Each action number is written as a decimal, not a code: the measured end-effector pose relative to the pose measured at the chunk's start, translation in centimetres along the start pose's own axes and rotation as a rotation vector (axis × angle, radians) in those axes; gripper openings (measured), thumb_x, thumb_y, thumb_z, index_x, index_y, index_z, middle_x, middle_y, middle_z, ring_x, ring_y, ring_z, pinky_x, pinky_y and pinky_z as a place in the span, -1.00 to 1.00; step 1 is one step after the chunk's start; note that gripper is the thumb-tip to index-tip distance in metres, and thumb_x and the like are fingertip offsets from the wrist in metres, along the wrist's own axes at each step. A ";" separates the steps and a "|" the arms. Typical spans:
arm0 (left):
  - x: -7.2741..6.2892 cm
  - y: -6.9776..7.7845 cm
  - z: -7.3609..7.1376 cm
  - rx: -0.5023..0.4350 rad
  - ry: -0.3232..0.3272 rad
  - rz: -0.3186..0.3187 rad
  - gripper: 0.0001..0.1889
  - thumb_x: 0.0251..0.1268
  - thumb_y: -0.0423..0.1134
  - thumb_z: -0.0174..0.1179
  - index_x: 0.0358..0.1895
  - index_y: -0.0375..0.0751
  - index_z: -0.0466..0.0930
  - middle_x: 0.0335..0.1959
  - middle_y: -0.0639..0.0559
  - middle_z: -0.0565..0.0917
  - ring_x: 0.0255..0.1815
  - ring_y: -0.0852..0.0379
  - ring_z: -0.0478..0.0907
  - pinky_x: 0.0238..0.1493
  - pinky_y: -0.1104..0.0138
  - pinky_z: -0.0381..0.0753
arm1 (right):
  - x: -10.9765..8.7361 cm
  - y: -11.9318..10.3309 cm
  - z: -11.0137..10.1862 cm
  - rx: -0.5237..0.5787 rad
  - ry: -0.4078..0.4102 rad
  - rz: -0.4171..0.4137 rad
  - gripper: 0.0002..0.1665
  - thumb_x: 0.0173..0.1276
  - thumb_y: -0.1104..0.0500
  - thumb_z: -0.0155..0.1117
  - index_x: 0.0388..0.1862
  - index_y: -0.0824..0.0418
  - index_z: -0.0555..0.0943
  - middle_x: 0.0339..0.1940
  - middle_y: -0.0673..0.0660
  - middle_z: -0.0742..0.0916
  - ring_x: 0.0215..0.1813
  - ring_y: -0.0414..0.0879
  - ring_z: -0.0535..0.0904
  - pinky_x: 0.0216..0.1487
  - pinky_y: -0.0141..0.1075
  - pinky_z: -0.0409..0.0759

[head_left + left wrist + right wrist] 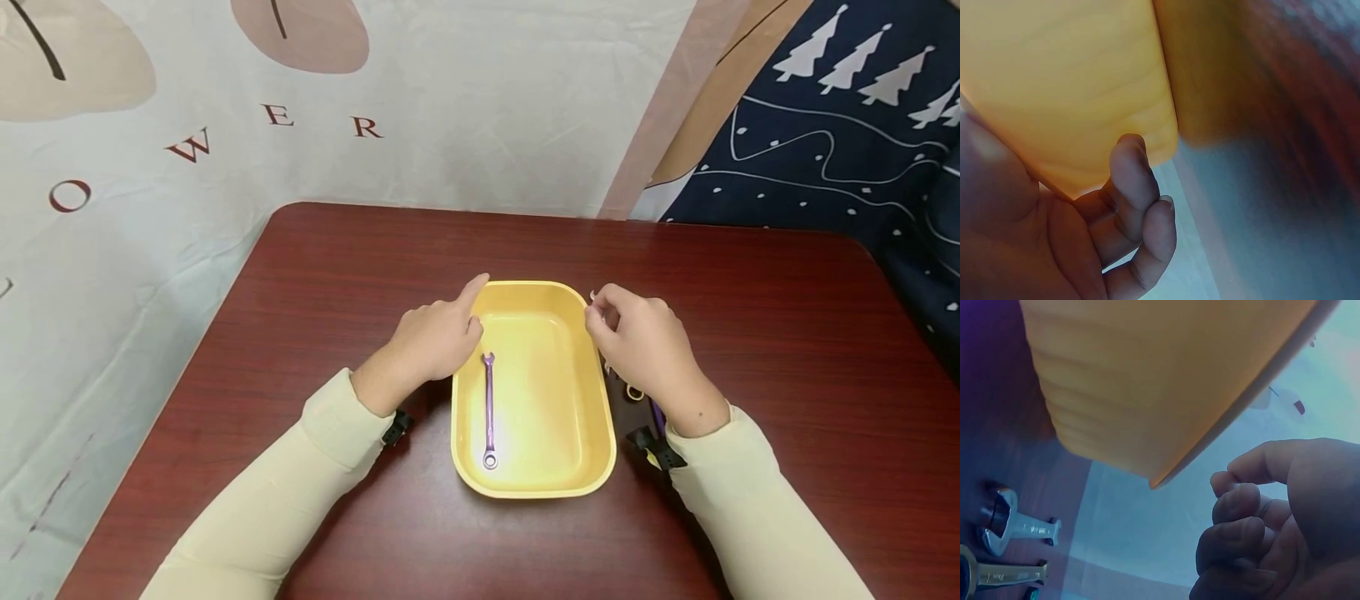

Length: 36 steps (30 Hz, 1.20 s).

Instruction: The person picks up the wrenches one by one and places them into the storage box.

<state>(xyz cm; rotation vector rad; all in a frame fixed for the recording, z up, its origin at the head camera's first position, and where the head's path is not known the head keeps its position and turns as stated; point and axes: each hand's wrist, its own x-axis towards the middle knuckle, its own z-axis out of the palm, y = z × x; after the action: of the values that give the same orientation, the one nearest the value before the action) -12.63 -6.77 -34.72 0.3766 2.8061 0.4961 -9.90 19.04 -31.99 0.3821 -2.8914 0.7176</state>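
A yellow tray (536,400) is on the table between both hands, with a purple combination wrench (490,408) lying lengthwise inside. My left hand (435,340) grips its left rim, thumb over the edge, index finger stretched toward the far corner. In the left wrist view, curled fingers (1132,175) overlap the tray's outer wall. At the far right rim is my right hand (641,342), fingers loosely curled. A gap separates those fingers (1229,544) from the rim in the right wrist view, and nothing shows between them.
Right of the tray lie a silver wrench (1022,526), a gold wrench (1007,573) and another purple piece (657,418), partly hidden under the right arm. The dark red table (360,275) ends at a white printed cloth (487,125) and a navy tree-patterned cloth (825,150).
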 end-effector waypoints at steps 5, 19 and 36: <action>-0.1 0.0 -0.1 -0.001 0.000 0.002 -0.35 0.56 -0.07 -0.28 0.64 0.17 -0.22 -0.77 0.08 0.36 -0.78 0.11 0.20 -0.67 0.31 0.14 | 0.1 0.3 -0.1 0.003 -0.020 0.004 -0.82 0.45 0.15 0.13 -0.26 0.22 0.61 -0.64 0.08 0.61 -0.67 -0.12 0.41 -0.60 -0.29 0.42; -0.1 0.2 -0.1 0.016 0.005 0.000 -0.35 0.55 -0.08 -0.30 0.64 0.15 -0.21 -0.74 0.06 0.41 -0.74 0.08 0.29 -0.65 0.27 0.23 | 0.5 1.5 0.5 -0.018 -0.041 0.027 -0.80 0.45 0.13 0.12 -0.29 0.22 0.60 -0.62 0.08 0.63 -0.64 -0.11 0.44 -0.59 -0.29 0.41; -0.1 0.2 -0.1 0.012 0.003 -0.004 -0.35 0.55 -0.08 -0.29 0.64 0.15 -0.21 -0.75 0.06 0.39 -0.75 0.08 0.26 -0.66 0.29 0.19 | 1.0 3.1 0.8 -0.056 -0.125 0.083 -0.80 0.46 0.12 0.16 -0.31 0.20 0.59 -0.73 0.08 0.52 -0.68 -0.08 0.40 -0.65 -0.29 0.34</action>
<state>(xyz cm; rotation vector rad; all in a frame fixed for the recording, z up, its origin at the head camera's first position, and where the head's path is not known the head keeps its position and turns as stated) -12.52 -6.64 -34.49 0.3733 2.8134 0.4791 -11.77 21.10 -33.82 0.3135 -3.0539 0.6450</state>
